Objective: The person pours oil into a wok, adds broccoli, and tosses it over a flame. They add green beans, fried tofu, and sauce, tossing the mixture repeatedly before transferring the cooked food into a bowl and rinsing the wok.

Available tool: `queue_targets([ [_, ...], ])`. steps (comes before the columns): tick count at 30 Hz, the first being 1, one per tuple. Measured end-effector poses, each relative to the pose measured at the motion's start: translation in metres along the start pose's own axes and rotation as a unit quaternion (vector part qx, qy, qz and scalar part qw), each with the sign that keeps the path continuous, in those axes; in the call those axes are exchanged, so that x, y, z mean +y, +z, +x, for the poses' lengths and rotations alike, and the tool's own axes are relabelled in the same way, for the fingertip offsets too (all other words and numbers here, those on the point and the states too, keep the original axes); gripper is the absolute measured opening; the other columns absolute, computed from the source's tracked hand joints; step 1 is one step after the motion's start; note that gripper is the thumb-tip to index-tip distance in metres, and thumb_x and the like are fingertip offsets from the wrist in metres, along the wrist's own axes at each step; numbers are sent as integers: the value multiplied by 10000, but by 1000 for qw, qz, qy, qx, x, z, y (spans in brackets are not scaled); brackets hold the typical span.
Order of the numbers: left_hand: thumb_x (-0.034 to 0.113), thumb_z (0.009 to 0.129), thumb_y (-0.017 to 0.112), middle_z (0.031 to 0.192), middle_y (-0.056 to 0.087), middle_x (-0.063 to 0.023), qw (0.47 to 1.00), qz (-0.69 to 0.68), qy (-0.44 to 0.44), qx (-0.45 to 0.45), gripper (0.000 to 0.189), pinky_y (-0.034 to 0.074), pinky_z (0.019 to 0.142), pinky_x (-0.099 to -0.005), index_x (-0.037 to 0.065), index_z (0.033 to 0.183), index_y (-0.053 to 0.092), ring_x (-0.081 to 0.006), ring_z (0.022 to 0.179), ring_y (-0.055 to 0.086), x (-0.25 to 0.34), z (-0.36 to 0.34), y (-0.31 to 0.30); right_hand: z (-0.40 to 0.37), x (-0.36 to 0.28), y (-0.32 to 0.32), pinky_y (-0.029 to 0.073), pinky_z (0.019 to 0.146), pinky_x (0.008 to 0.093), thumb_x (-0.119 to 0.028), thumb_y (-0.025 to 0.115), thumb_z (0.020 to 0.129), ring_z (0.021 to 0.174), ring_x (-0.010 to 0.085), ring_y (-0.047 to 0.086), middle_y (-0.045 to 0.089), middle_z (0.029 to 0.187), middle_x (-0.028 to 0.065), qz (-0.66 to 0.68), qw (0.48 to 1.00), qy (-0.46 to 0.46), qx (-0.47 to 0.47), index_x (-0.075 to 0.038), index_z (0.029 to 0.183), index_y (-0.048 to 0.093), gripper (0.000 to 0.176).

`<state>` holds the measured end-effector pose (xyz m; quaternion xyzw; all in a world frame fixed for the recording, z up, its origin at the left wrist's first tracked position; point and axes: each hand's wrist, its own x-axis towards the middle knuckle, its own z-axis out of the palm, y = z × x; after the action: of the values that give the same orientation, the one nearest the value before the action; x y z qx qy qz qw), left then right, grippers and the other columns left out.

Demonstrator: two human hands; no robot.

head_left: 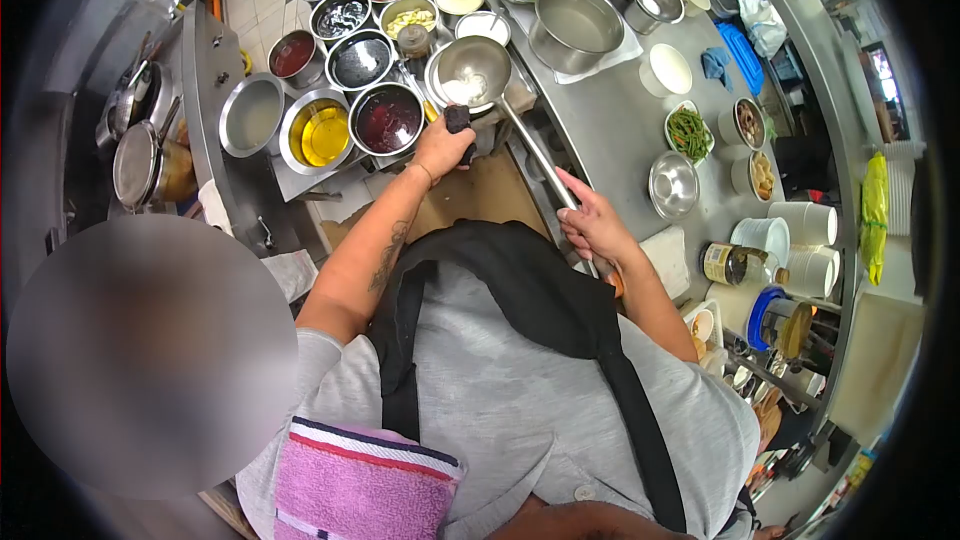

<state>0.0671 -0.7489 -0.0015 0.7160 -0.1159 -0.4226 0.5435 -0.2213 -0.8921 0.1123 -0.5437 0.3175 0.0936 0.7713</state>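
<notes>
My right hand is closed around the long metal handle of a large ladle. The wide ladle bowl rests or hovers over a pale round container; contact cannot be made out. An orange grip end shows below that hand. My left hand is closed on a dark, bunched object, perhaps cloth, just below the ladle bowl. Beside it stand a metal pot of dark red liquid and a bowl of yellow oil.
Several sauce pots crowd the far left. On the steel counter at right stand a deep pot, a dish of green beans, a metal bowl and stacked white bowls. Another person, partly blurred, is at left.
</notes>
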Motion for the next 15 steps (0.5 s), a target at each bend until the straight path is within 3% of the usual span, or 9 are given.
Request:
queue_targets([
  [3, 214, 865, 686, 880, 691, -109, 1000, 0, 15, -1, 363, 608, 542, -363, -17, 1141, 631, -195, 689, 688, 1, -15, -11, -6, -9, 7, 359, 393, 259, -41, 555, 1034, 453, 72, 389, 459, 634, -27, 49, 998, 19, -26, -216, 1681, 237, 742],
  [6, 199, 906, 676, 728, 667, -72, 992, 31, 118, -19, 292, 544, 544, -360, -24, 1087, 620, -185, 619, 667, -11, -42, -40, -19, -34, 20, 361, 434, 234, -42, 573, 1025, 513, 63, 430, 491, 693, -34, 47, 998, -3, -42, -192, 1682, 235, 753],
  [7, 216, 915, 699, 737, 668, -80, 993, -44, 110, -2, 307, 552, 564, -354, -23, 1085, 610, -181, 602, 662, -9, -64, -46, -20, -45, 28, 368, 455, 222, -47, 582, 1020, 542, 58, 454, 504, 717, -36, 56, 997, -16, -57, -182, 1683, 230, 762],
  [9, 157, 948, 667, 838, 687, -117, 984, -158, 77, -19, 341, 563, 584, -355, -20, 1222, 568, -198, 646, 689, -20, -101, -69, -15, -62, 38, 365, 489, 200, -49, 584, 1009, 578, 45, 455, 496, 743, -47, 82, 989, 29, -116, -173, 1684, 222, 776],
  [11, 118, 950, 636, 877, 699, -140, 966, -251, 20, 56, 385, 588, 597, -379, -31, 1287, 526, -233, 660, 693, -21, -153, -88, 3, -85, 71, 366, 395, 226, -26, 540, 1019, 457, 56, 372, 446, 648, -16, 30, 987, 61, -145, -214, 1686, 205, 770],
  [15, 120, 949, 625, 870, 687, -152, 922, -353, 12, 158, 305, 588, 580, -397, -9, 1210, 535, -263, 641, 683, -77, -210, -137, 55, -119, 152, 339, 401, 215, 10, 516, 994, 468, 49, 363, 434, 675, -20, -58, 954, 132, -263, -225, 1689, 196, 801],
])
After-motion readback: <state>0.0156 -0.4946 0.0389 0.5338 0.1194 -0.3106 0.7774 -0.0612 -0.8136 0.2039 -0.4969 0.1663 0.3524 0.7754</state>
